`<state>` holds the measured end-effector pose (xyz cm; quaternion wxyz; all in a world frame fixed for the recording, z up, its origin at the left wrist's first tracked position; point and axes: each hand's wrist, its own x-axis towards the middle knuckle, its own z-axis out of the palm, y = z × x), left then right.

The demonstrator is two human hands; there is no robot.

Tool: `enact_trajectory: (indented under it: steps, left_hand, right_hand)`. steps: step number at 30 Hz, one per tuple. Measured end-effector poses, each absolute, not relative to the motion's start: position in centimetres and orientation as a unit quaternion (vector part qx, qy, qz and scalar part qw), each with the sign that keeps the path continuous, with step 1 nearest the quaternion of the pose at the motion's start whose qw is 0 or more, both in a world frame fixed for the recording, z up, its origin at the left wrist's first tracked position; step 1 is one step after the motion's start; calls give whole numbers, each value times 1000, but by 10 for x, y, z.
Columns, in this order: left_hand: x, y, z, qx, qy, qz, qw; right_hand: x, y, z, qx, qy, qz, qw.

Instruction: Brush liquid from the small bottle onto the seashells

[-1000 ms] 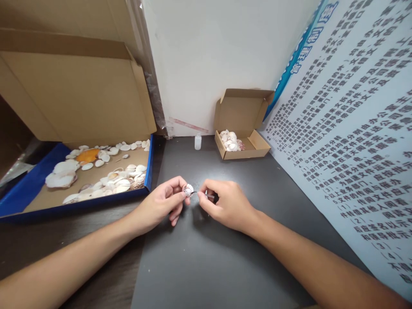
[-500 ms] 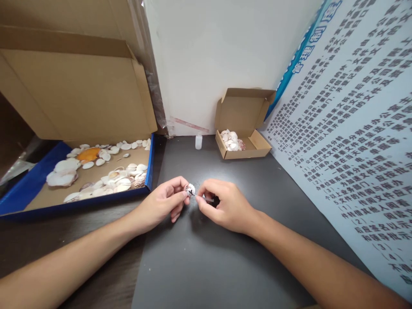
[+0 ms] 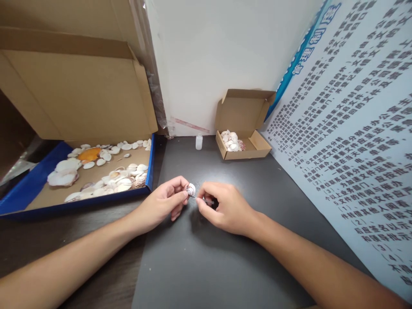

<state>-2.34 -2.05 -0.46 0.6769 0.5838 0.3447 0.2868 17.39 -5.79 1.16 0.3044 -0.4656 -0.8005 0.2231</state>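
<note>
My left hand [image 3: 164,204] pinches a small white shell with reddish speckles [image 3: 191,189] between thumb and forefinger, just above the dark table [image 3: 206,257]. My right hand [image 3: 223,206] is closed round a thin metal tool [image 3: 206,200], whose tip touches the shell. The two hands meet at the middle of the table.
A blue-edged cardboard tray [image 3: 32,189] with several loose shells lies at the left, under a tall cardboard flap [image 3: 74,94]. A small open carton [image 3: 244,128] with shells stands at the back, a small white bottle [image 3: 198,142] beside it. A printed poster [image 3: 350,141] leans along the right.
Both hands have shifted slightly to the right and nearer to each other; the tool tip now rests against the shell. Nothing else has moved.
</note>
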Motion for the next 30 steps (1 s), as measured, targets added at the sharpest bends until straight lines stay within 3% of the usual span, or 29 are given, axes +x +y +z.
enact_trajectory:
  steps: [8, 15, 23, 30]
  left_hand:
    - [-25, -21, -6, 591, 341, 282, 675]
    - [-25, -20, -8, 585, 334, 289, 680]
    - [-22, -22, -2, 578, 343, 286, 683]
    - [-23, -22, -4, 578, 333, 297, 683]
  right_hand:
    - [175, -55, 13, -564, -758, 193, 265]
    - [174, -58, 13, -469, -791, 227, 321]
    - [174, -55, 13, -568, -762, 181, 252]
    - [173, -60, 16, -497, -779, 216, 316]
